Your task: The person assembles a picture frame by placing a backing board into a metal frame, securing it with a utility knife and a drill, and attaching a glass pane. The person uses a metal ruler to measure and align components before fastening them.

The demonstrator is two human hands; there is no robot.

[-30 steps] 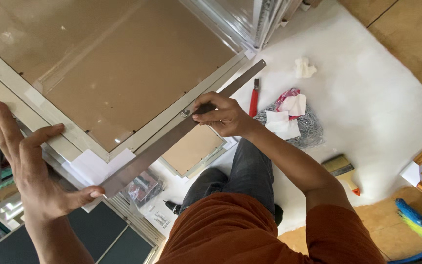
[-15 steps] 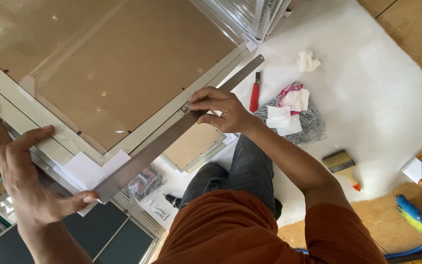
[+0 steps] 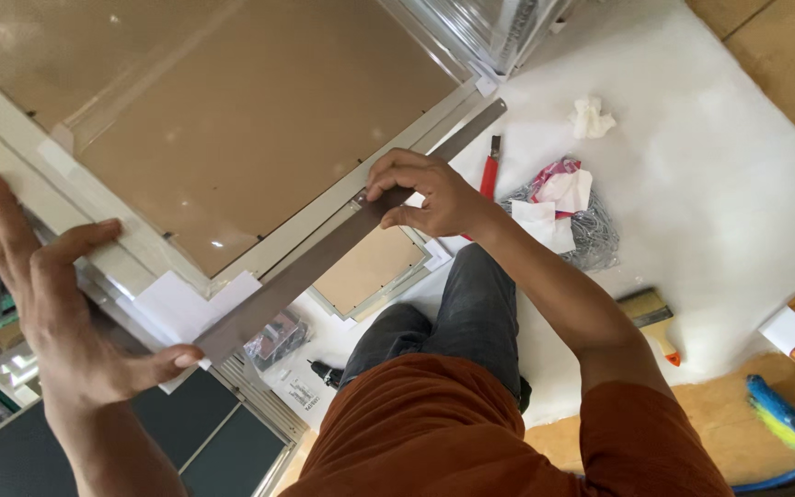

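Two hands hold one long metal ruler against the rim of a large framed board. Much of that board runs off the top and left of the view, so its full size cannot be told, and its glossy brown face throws glare that blurs the surface. The left hand is spread wide, its fingers flat on the pale frame edge and its thumb pressing the ruler's lower end; its wrist drops out of the bottom of the view. The right hand is partly closed, fingertips pinching the ruler near its upper half, with the far end of the ruler sticking out beyond it toward the top right. The ruler lies slantwise between the hands, just beside and along the frame's edge; whether it lies flat on the frame or on its edge is hard to make out.

Below the right hand a smaller frame is half covered by the ruler and by the person's knee. Just beyond the right hand lie a red-handled tool and a heap of paper and wrapping. Further off, white sheeting gives open room to the right, with a brush near the forearm.
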